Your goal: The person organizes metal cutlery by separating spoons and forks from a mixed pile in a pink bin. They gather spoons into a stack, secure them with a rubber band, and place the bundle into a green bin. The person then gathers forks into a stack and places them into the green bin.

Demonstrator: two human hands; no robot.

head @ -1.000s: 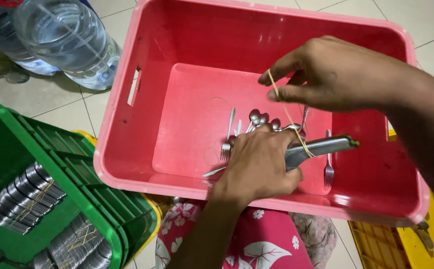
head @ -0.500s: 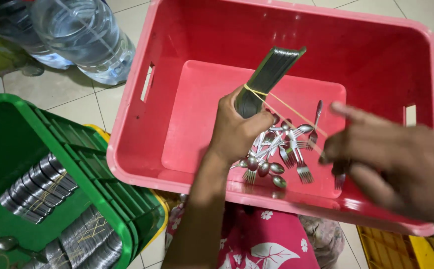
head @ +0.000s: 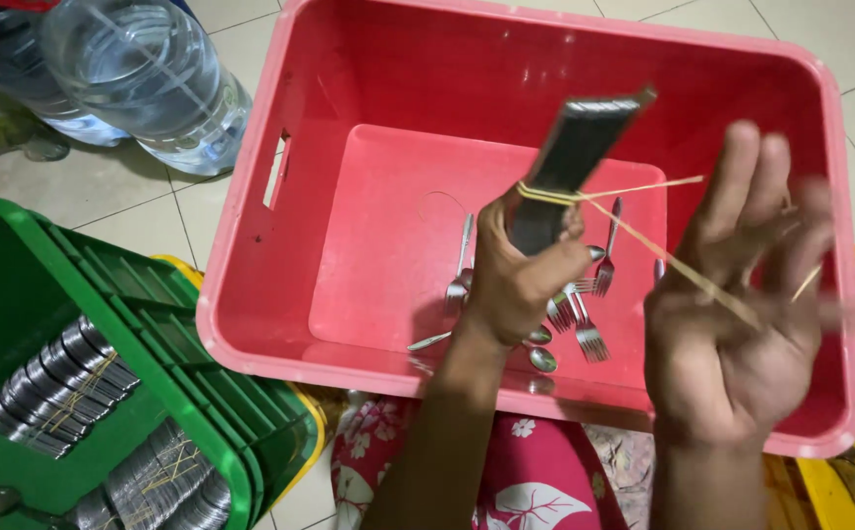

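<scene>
Nearest, at the left, a green crate (head: 202, 412) holds tied stacks of spoons (head: 50, 388). The person's right hand (head: 732, 334) is open, fingers spread, with a rubber band (head: 658, 245) hooked around it and pulled tight. The band runs to a bundle of cutlery (head: 570, 157) that the left hand (head: 521, 280) grips closed and holds upright over the pink tub (head: 251, 265), so the band can wrap it. Loose forks and spoons (head: 570, 314) lie in the tub. Farther left stands a water bottle (head: 143, 74).
</scene>
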